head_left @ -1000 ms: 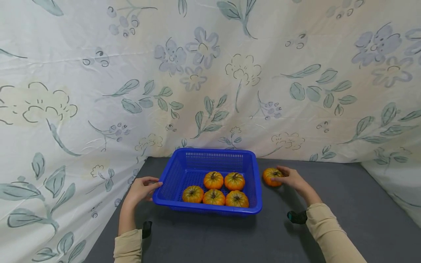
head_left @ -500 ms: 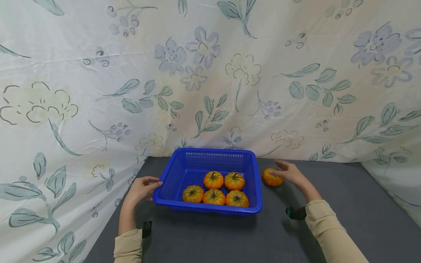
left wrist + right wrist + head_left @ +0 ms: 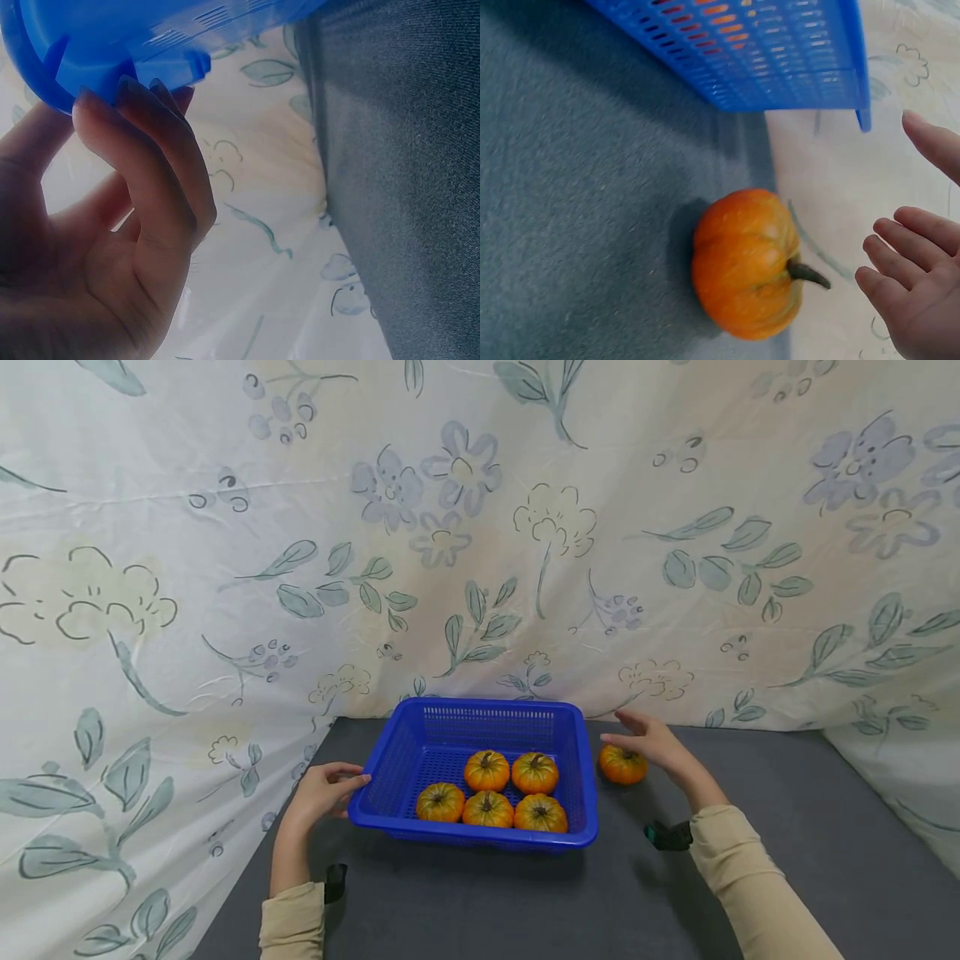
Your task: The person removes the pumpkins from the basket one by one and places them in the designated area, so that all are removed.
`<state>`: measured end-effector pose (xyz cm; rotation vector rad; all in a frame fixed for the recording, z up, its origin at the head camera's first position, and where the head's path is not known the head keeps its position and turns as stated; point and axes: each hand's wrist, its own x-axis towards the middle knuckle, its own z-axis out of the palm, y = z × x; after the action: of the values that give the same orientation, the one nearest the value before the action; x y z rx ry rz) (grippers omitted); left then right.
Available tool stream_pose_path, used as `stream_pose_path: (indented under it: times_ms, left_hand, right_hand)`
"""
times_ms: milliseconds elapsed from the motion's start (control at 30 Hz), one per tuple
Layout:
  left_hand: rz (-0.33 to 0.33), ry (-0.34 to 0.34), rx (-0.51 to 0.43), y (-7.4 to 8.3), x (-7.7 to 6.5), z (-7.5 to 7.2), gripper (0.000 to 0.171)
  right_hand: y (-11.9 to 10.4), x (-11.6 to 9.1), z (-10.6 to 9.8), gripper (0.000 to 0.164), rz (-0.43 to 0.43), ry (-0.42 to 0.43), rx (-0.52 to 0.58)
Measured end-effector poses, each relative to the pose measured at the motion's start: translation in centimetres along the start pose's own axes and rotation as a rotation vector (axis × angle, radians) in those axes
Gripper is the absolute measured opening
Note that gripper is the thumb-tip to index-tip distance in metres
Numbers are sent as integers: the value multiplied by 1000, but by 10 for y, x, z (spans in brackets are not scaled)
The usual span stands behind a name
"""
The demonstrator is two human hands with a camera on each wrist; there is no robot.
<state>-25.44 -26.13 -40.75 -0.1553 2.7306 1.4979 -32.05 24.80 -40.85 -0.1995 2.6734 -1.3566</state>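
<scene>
A blue plastic basket (image 3: 472, 837) stands on the dark table, with several small orange pumpkins (image 3: 487, 810) inside, toward its front and right. My left hand (image 3: 324, 795) grips the basket's left rim; in the left wrist view its fingers (image 3: 161, 165) curl up against the rim's underside. One more pumpkin (image 3: 624, 767) sits on the table just right of the basket. Above that pumpkin hovers my right hand (image 3: 660, 748), holding nothing. The right wrist view shows its fingers (image 3: 911, 244) extended and apart from the pumpkin, whose dark stem points toward them.
Floral white cloth (image 3: 480, 543) hangs behind the table and along both sides. The dark grey tabletop (image 3: 465, 902) extends in front of the basket and to its right. Dark straps (image 3: 669, 836) sit at both wrists below beige sleeves.
My right hand has let go of the loose pumpkin and lifted up and slightly left over it. That pumpkin stays in place. The left hand and basket have not moved.
</scene>
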Motion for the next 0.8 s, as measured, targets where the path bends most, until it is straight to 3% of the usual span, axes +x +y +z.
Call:
stream_pose_path:
  times_ms: [233, 533, 800]
  left_hand:
    - [-2, -7, -36, -1, 0, 0, 43]
    - [-2, -9, -19, -1, 0, 0, 45]
    - [-9, -8, -6, -3, 1, 0, 47]
  right_hand:
    - [-11, 1, 2, 88, -42, 10, 2]
    - [-26, 5, 6, 86, -39, 26, -8]
    - [-40, 2, 8, 82, -103, 14, 36]
